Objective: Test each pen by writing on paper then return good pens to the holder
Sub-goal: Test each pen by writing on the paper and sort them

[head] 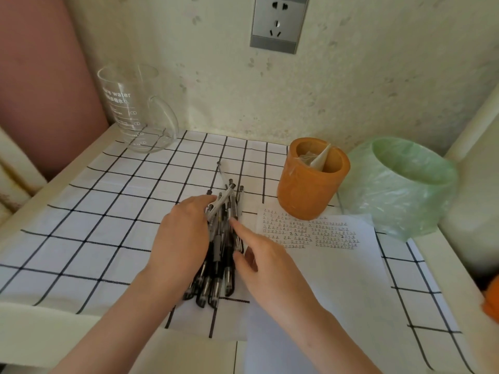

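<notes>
Head view: pens (218, 247) lay heaped at frame centre on the desk's checked cloth (108, 211). Left hand (183, 238) rested flat on the heap, fingers straight. Right hand (270, 268) was spread, forefinger touching the pens, apparently gripping nothing.

Risk: pulling one pen from the crossed heap could scatter the rest.

Written-on paper (337, 265) lay lower right, with the orange holder (310, 190) above it. Something pale inside the holder might obstruct returns. Glass jug (135, 109) upper left; green-lined bin (399, 184) far right.

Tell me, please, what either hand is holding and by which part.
Nothing is plainly held: the left hand rests flat on the pile of pens, and the right hand only touches it with its forefinger.
</notes>
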A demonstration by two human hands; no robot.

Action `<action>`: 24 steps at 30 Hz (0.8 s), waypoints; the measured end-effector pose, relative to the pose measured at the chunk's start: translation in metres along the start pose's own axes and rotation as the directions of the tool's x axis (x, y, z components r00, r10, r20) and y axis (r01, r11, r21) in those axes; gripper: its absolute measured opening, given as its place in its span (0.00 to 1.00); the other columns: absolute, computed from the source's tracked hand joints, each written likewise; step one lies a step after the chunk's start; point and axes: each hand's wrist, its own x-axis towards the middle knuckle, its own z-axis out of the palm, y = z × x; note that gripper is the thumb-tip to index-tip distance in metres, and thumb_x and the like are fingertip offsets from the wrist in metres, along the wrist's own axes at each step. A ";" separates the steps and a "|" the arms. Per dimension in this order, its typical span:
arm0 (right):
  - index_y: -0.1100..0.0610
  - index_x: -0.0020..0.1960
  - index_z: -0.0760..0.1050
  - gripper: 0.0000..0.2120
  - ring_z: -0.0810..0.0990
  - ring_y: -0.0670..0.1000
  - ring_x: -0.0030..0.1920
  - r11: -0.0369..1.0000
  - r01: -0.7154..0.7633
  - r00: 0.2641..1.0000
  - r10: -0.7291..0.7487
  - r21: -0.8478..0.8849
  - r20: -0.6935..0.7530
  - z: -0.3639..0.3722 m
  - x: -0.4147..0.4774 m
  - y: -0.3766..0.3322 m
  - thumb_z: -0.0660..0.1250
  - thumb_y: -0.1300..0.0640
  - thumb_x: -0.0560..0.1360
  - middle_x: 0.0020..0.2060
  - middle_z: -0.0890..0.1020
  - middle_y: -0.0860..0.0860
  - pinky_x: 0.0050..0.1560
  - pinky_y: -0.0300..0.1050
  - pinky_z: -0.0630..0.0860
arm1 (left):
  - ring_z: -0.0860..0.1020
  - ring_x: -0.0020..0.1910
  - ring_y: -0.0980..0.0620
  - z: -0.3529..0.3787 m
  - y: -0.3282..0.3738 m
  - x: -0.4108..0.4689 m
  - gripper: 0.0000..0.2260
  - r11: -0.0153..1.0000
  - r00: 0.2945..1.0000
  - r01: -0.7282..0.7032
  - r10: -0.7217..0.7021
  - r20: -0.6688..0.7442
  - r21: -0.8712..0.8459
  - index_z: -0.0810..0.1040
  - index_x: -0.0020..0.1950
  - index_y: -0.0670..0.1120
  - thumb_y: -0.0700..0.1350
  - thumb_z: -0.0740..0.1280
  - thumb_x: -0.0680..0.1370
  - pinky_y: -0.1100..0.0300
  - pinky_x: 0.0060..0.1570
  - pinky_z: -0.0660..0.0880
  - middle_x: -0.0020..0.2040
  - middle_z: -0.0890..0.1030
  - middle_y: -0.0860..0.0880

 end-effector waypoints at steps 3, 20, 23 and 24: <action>0.48 0.70 0.69 0.18 0.72 0.43 0.39 0.999 0.028 1.000 -0.028 -0.039 0.011 -0.003 -0.001 0.002 0.57 0.55 0.81 0.44 0.73 0.48 0.36 0.32 0.67 | 0.67 0.69 0.50 0.005 0.002 0.000 0.18 1.000 0.998 -0.006 0.005 0.058 0.031 0.68 0.69 0.47 0.39 0.57 0.80 0.59 0.64 0.64 0.71 0.67 0.47; 0.48 0.53 0.71 0.04 0.73 0.47 0.30 1.000 -0.007 0.997 0.007 -0.005 0.073 -0.033 0.015 0.013 0.61 0.55 0.80 0.33 0.78 0.51 0.35 0.47 0.73 | 0.55 0.74 0.41 0.009 -0.005 -0.007 0.25 0.935 0.953 -0.019 -0.091 0.290 0.355 0.49 0.75 0.45 0.49 0.46 0.79 0.50 0.65 0.67 0.76 0.48 0.40; 0.52 0.56 0.74 0.07 0.79 0.47 0.34 0.997 -0.064 0.997 0.062 -0.050 -0.041 -0.039 0.037 0.009 0.60 0.54 0.80 0.35 0.78 0.46 0.38 0.44 0.78 | 0.44 0.75 0.40 0.015 -0.009 -0.007 0.28 0.932 0.912 0.013 -0.160 0.379 0.362 0.45 0.76 0.45 0.54 0.41 0.78 0.48 0.72 0.53 0.75 0.44 0.37; 0.54 0.56 0.74 0.07 0.80 0.48 0.35 0.995 -0.077 0.996 0.074 -0.063 -0.048 -0.039 0.047 0.006 0.60 0.54 0.80 0.36 0.78 0.45 0.39 0.45 0.79 | 0.40 0.75 0.40 0.017 -0.011 -0.007 0.29 0.924 0.901 -0.002 -0.164 0.401 0.382 0.46 0.76 0.45 0.54 0.38 0.76 0.47 0.72 0.49 0.75 0.42 0.37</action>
